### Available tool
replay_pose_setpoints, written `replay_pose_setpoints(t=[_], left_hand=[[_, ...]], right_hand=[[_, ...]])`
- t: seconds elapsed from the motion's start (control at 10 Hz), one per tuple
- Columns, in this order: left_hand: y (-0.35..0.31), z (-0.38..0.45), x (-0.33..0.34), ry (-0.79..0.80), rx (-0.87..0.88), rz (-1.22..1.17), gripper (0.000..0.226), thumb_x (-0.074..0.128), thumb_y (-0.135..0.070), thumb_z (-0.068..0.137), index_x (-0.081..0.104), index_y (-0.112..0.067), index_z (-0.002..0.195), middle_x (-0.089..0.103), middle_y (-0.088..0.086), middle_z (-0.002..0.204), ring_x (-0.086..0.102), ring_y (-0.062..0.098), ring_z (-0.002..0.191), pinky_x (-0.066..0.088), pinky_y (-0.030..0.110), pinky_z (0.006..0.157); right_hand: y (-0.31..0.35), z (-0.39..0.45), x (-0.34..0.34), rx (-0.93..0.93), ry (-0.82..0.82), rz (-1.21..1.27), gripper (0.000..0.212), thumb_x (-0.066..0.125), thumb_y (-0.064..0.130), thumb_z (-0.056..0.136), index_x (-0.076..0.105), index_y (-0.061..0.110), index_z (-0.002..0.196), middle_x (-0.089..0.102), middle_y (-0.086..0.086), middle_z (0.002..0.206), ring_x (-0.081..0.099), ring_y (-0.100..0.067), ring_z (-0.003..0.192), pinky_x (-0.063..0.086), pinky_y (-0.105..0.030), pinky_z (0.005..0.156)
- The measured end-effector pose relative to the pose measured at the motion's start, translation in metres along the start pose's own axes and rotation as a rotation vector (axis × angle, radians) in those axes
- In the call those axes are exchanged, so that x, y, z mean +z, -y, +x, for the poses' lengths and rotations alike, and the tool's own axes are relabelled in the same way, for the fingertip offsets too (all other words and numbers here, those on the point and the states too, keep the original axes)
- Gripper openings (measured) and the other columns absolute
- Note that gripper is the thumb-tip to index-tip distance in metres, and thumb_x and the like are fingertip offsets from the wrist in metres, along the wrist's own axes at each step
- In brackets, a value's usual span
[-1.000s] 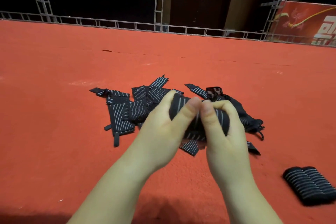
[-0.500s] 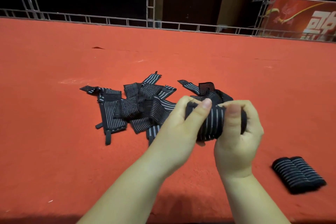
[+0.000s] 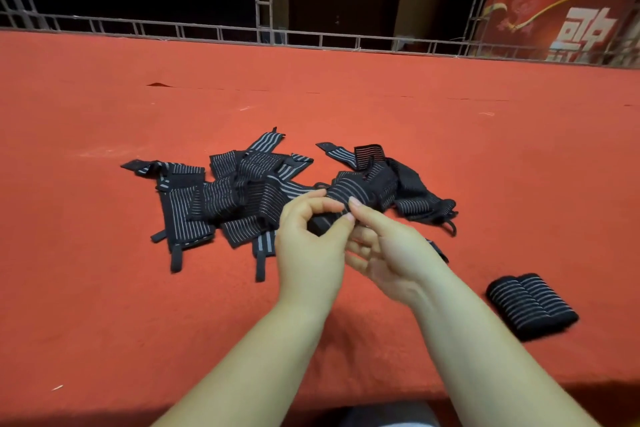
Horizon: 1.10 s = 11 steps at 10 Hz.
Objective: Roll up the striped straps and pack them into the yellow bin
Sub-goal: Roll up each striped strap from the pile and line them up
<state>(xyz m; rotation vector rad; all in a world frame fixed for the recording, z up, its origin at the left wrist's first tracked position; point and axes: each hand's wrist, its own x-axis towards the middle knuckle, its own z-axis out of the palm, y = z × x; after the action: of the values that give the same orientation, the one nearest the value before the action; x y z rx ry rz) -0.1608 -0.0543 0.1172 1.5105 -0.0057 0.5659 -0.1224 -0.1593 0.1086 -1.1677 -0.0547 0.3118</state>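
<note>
surface: red carpet (image 3: 104, 288) | on it: loose striped straps (image 3: 214, 198) | two rolled straps (image 3: 531, 303) at right

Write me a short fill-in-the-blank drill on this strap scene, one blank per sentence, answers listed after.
1. The loose pile of striped straps lies on a ____ carpet.
2. The left hand and right hand pinch one ____ strap between them.
3. The two finished rolls sit to the person's ____.
4. The number of yellow bins in view is ____.

Answers: red; striped; right; zero
</note>
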Motion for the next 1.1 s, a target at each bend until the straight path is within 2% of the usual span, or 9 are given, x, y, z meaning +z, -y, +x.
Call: replay_pose_setpoints(t=[0.1, 0.3, 0.4, 0.6, 0.7, 0.8, 0.9, 1.0, 1.1], left_hand=[[0.009, 0.004, 0.019, 0.086, -0.174, -0.132, 0.023, 0.066, -0.004, 0.081, 0.065, -0.027, 0.079, 0.066, -0.004, 0.098, 0.061, 0.005, 0.093, 0.046, 0.013, 0.085], [0.031, -0.006, 0.078, 0.292, -0.496, -0.204, 0.017, 0.063, -0.002, 0.084, 0.06, -0.018, 0.091, 0.066, 0.007, 0.098, 0.064, 0.025, 0.098, 0.049, 0.039, 0.095], [0.038, -0.021, 0.108, 0.425, -0.687, -0.279, 0.018, 0.056, 0.001, 0.089, 0.056, -0.016, 0.087, 0.062, 0.006, 0.086, 0.06, 0.019, 0.077, 0.051, 0.029, 0.076], [0.07, -0.052, 0.157, 0.455, -1.073, -0.417, 0.02, 0.048, 0.008, 0.091, 0.055, -0.011, 0.09, 0.061, 0.007, 0.078, 0.058, 0.015, 0.068, 0.053, 0.03, 0.066], [0.083, -0.065, 0.169, 0.474, -1.146, -0.405, 0.018, 0.045, 0.008, 0.092, 0.056, -0.007, 0.091, 0.062, 0.009, 0.08, 0.059, 0.017, 0.069, 0.052, 0.028, 0.062], [0.096, -0.071, 0.175, 0.489, -1.144, -0.309, 0.019, 0.047, 0.007, 0.091, 0.055, -0.003, 0.106, 0.063, 0.013, 0.091, 0.062, 0.02, 0.078, 0.052, 0.028, 0.066], [0.106, -0.078, 0.178, 0.519, -1.093, -0.171, 0.027, 0.056, 0.003, 0.088, 0.048, -0.007, 0.112, 0.058, 0.017, 0.118, 0.06, 0.025, 0.105, 0.053, 0.027, 0.068], [0.112, -0.082, 0.178, 0.582, -0.98, -0.018, 0.029, 0.062, -0.002, 0.086, 0.046, -0.012, 0.108, 0.057, 0.01, 0.108, 0.059, 0.013, 0.087, 0.053, 0.021, 0.061], [0.116, -0.081, 0.179, 0.693, -0.833, 0.111, 0.029, 0.064, -0.007, 0.086, 0.042, -0.013, 0.104, 0.056, 0.004, 0.084, 0.057, 0.009, 0.066, 0.05, 0.018, 0.052]], right_hand=[[0.02, 0.014, -0.029, 0.132, -0.089, -0.148, 0.017, 0.062, 0.031, 0.09, 0.061, 0.015, 0.095, 0.066, -0.006, 0.095, 0.066, -0.018, 0.079, 0.055, -0.031, 0.07], [0.082, -0.029, -0.086, 0.27, -0.142, -0.65, 0.008, 0.06, 0.024, 0.091, 0.06, 0.017, 0.094, 0.065, 0.001, 0.076, 0.063, -0.009, 0.058, 0.055, -0.024, 0.064], [0.091, -0.042, -0.12, 0.355, -0.2, -0.779, 0.015, 0.062, 0.019, 0.09, 0.06, 0.012, 0.103, 0.064, -0.004, 0.083, 0.061, -0.011, 0.059, 0.054, -0.026, 0.064], [0.077, -0.064, -0.165, 0.38, -0.418, -1.008, 0.01, 0.07, 0.015, 0.084, 0.066, 0.009, 0.09, 0.053, 0.002, 0.055, 0.048, -0.011, 0.053, 0.046, -0.016, 0.045], [0.064, -0.061, -0.181, 0.397, -0.475, -1.158, 0.012, 0.074, 0.02, 0.081, 0.068, 0.01, 0.084, 0.055, -0.001, 0.061, 0.05, -0.014, 0.053, 0.048, -0.018, 0.047], [0.056, -0.055, -0.193, 0.447, -0.452, -1.283, 0.017, 0.073, 0.021, 0.082, 0.064, 0.007, 0.083, 0.057, -0.004, 0.066, 0.056, -0.021, 0.063, 0.054, -0.032, 0.065], [0.051, -0.052, -0.197, 0.558, -0.405, -1.362, 0.019, 0.067, 0.021, 0.086, 0.066, 0.003, 0.092, 0.065, -0.008, 0.076, 0.062, -0.019, 0.063, 0.056, -0.024, 0.059], [0.043, -0.051, -0.2, 0.582, -0.454, -1.401, 0.021, 0.065, 0.015, 0.087, 0.066, -0.003, 0.098, 0.067, -0.017, 0.08, 0.065, -0.027, 0.07, 0.059, -0.04, 0.074], [0.039, -0.051, -0.202, 0.573, -0.468, -1.452, 0.02, 0.066, 0.016, 0.086, 0.067, -0.001, 0.096, 0.068, -0.016, 0.078, 0.066, -0.028, 0.068, 0.059, -0.04, 0.073]])
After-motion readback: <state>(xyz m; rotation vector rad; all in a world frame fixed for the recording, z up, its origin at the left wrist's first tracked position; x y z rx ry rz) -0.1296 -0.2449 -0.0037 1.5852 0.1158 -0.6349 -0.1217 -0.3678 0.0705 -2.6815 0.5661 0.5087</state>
